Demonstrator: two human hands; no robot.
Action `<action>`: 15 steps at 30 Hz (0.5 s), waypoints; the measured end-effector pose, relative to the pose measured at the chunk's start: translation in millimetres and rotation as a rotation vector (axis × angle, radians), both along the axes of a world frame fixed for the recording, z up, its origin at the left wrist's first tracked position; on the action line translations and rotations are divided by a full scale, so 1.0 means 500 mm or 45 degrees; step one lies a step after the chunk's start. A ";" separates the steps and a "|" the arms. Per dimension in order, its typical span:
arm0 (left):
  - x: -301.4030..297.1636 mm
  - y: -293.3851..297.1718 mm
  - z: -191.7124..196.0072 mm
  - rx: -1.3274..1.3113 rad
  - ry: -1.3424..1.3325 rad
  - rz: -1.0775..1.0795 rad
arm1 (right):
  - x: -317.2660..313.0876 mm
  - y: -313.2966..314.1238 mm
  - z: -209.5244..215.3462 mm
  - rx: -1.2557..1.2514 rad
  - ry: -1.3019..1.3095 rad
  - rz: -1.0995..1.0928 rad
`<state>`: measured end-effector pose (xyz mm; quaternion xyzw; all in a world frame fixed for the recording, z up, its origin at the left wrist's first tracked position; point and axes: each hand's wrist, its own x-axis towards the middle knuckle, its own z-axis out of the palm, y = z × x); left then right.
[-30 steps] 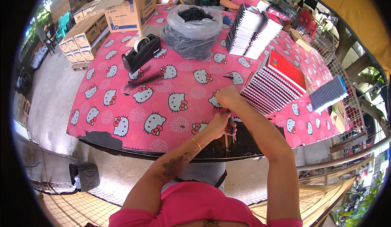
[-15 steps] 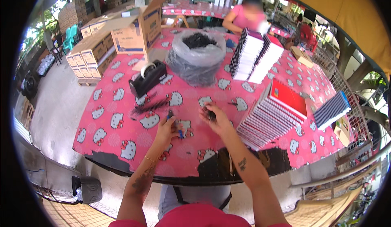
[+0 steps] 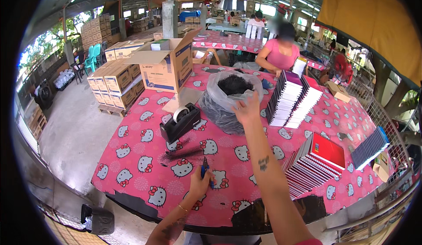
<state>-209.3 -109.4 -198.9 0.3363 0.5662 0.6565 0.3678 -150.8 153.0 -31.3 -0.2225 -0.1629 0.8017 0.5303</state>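
Near the middle of the pink printed tablecloth, my left hand (image 3: 200,183) is closed round a pair of blue-handled pliers (image 3: 205,169) with its dark tip pointing away from me. My right hand (image 3: 247,109) reaches forward to the near right side of a clear plastic bag (image 3: 210,109), fingers apart, with nothing seen in them. Inside the bag is a heap of black wiry bits (image 3: 235,85). Black spiral coils (image 3: 184,152) lie on the cloth just beyond my left hand. Behind those stands a black tape dispenser (image 3: 182,125) with a roll of tape.
To the right are stacked red spiral notebooks (image 3: 327,150), taller notebook stacks (image 3: 285,97) and a dark-edged stack (image 3: 370,149). An open carton (image 3: 160,71) stands at the far left, with more cartons (image 3: 115,78) on a pallet beyond. A co-worker (image 3: 281,53) is across the table.
My right hand has moved forward from the table's middle to the bag, and the dark bit at its fingers no longer shows. My left hand keeps the pliers. The view has tilted up.
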 end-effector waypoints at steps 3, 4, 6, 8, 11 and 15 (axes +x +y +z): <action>0.003 0.013 0.000 0.014 0.041 -0.012 | 0.043 -0.015 -0.092 -0.074 0.087 0.023; 0.002 0.010 -0.011 0.008 0.050 -0.014 | 0.056 -0.035 -0.113 -0.082 0.063 0.025; 0.001 0.019 -0.026 0.012 0.003 -0.027 | 0.094 -0.073 -0.144 -0.094 0.018 0.010; 0.002 0.020 -0.024 0.018 -0.081 -0.028 | 0.143 -0.133 -0.157 -0.023 -0.093 0.096; 0.000 0.011 -0.012 -0.030 -0.273 -0.085 | 0.251 -0.297 -0.073 0.224 -0.216 0.295; 0.027 -0.012 0.029 0.070 0.280 -0.231 | 0.453 -0.467 0.134 1.691 -0.965 -0.043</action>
